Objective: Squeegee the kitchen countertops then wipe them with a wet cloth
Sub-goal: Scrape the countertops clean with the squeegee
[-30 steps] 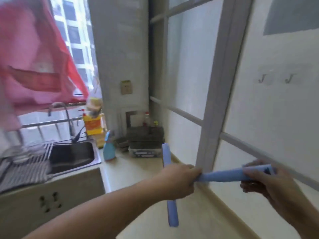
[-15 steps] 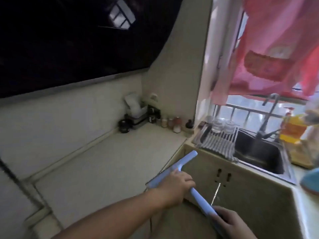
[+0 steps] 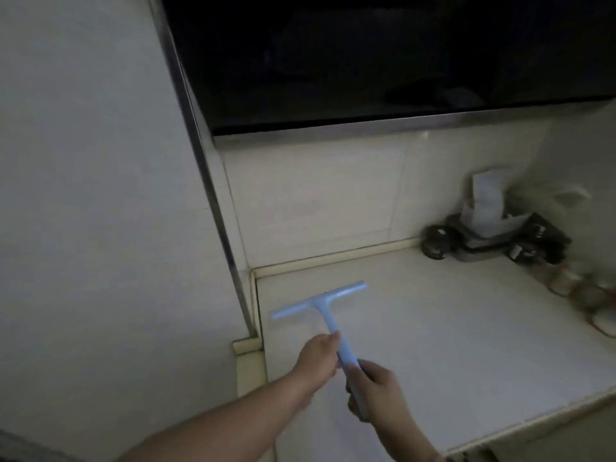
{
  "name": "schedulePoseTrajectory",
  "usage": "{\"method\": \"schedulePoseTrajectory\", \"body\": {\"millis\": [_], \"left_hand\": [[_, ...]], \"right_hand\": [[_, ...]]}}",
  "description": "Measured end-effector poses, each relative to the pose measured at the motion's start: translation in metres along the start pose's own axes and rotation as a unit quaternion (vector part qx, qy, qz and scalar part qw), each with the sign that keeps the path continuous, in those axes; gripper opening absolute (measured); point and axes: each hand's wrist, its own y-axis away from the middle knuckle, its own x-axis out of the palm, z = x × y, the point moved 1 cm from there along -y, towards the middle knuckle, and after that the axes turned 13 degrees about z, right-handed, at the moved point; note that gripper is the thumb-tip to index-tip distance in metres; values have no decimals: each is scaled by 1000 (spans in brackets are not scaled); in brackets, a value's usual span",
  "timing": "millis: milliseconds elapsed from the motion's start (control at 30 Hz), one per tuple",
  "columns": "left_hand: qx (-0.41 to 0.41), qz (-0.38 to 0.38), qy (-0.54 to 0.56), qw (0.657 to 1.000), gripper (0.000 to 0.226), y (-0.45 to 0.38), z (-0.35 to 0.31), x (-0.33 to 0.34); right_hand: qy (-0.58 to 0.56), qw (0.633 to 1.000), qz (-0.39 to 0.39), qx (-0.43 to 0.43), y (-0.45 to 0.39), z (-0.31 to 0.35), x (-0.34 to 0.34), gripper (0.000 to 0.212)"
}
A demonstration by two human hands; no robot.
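Hands both grip our blue squeegee [image 3: 320,300] handle: left hand [image 3: 318,358] higher, right hand [image 3: 375,388] at its end, blade near the pale surface's [image 3: 450,328] back-left corner.

The squeegee [image 3: 328,306] lay over the table's [image 3: 450,328] near-left corner, its blade toward the back wall; my left hand [image 3: 316,358] held the handle ahead of my right hand [image 3: 376,391]; a cluster of containers [image 3: 493,235] sat in the far-right corner, small jars [image 3: 566,285] trailing along the right edge.
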Motion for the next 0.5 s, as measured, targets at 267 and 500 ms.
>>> {"method": "schedulePoseTrajectory", "body": {"millis": [267,500], "left_hand": [[-70,-97,291,949,26,-75,-34,-37],[-105,-157,307,933,21,-120,-29,-76]], "right_hand": [[12,998,61,20,-106,21,3,26],[5,992,102,71,-172,15,17,24]]}}
